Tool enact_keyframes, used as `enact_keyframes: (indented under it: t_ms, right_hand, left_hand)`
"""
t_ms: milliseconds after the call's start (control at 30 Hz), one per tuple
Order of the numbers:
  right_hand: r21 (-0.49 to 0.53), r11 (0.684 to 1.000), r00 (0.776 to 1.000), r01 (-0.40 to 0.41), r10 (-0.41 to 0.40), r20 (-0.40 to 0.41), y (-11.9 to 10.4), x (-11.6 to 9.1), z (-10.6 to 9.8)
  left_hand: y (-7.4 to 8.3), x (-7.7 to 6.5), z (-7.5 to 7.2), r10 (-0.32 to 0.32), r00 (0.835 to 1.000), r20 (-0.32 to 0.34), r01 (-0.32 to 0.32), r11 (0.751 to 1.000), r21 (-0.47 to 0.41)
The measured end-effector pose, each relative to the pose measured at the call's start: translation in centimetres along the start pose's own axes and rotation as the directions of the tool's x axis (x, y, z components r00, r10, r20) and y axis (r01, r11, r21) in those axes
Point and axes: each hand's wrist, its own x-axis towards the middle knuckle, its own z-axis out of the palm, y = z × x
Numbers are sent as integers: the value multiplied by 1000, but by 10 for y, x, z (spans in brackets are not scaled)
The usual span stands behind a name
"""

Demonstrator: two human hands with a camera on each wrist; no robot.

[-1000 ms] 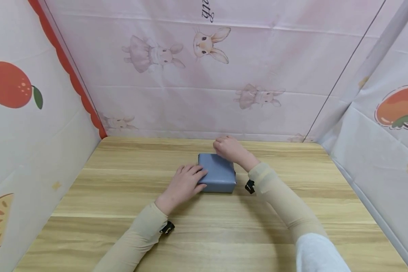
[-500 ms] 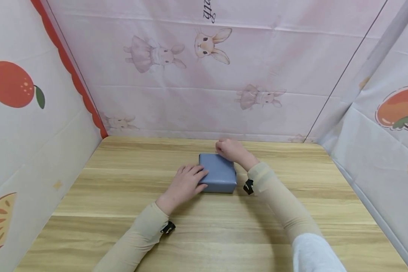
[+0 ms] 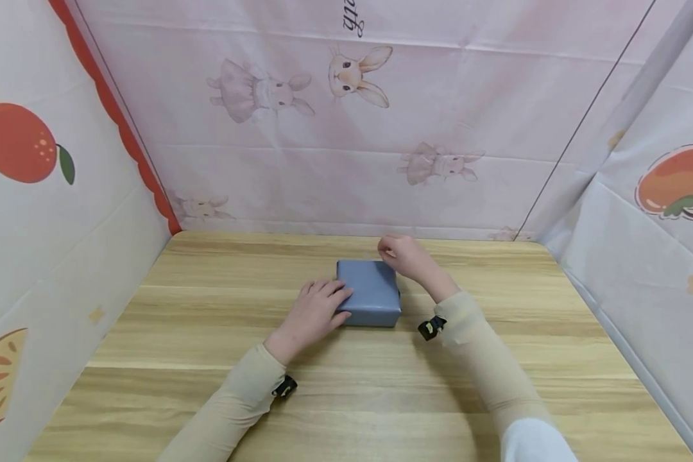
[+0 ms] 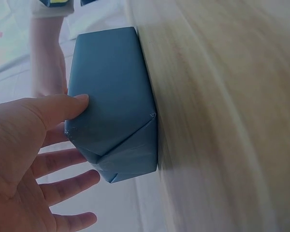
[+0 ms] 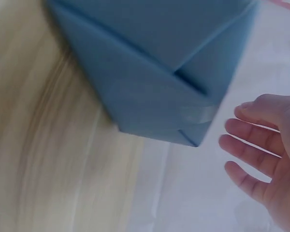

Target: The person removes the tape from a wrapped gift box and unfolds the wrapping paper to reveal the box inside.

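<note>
A box wrapped in blue-grey paper [image 3: 368, 289] lies flat on the wooden table. My left hand [image 3: 312, 314] rests on its left side, fingers on the top edge and thumb against the near face. In the left wrist view the thumb touches the blue paper and the other fingers stretch out, mostly straight. Folded flaps show on the box's right end [image 5: 150, 82], with a shiny patch like clear tape [image 5: 199, 114]. Just off the far right corner is my right hand [image 3: 409, 256], its fingers loosely bent. The right wrist view shows nothing between those fingers.
The wooden table [image 3: 208, 333] extends around the box to a back wall of pink rabbit-print cloth [image 3: 323, 173]. Fruit-print cloth hangs on the left [image 3: 29, 244] and right [image 3: 647, 244]. Each wrist carries a small black device.
My right hand has drawn off the box's far right part, shifting right, and its fingers have loosened. The left hand and the box stay where they were.
</note>
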Motion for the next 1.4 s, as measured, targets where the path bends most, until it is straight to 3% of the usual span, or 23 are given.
enact_keyframes:
  t_ms: [167,400,700,800,1167,1400]
  right_hand:
    - [39,996,997,-76,75,13,-7,-16,-8]
    - [-3,975,975,-221,221,32,-22,-35,-9]
    - [-231,905,911,-358,393,128,-36,-48,3]
    - [-287,891,909,-351,397,124,-39,-50,8]
    - [-297,901,940,-317,340,29,-41,-54,13]
    - [-317,899,947,-301,321,11,-39,-54,13]
  left_hand:
    - [0,0,0,-4,1000,11,4,1000,8]
    - [2,-1,-1,1,1000,14,-1,1000,16]
    - [3,0,-2,12,1000,0,-12,1000,14]
    - [3,0,-1,10,1000,2,-10,1000,10]
    - [3,-1,-1,1,1000,-2,-1,1000,2]
    - [4,-1,-1,0,1000,-3,0,1000,1]
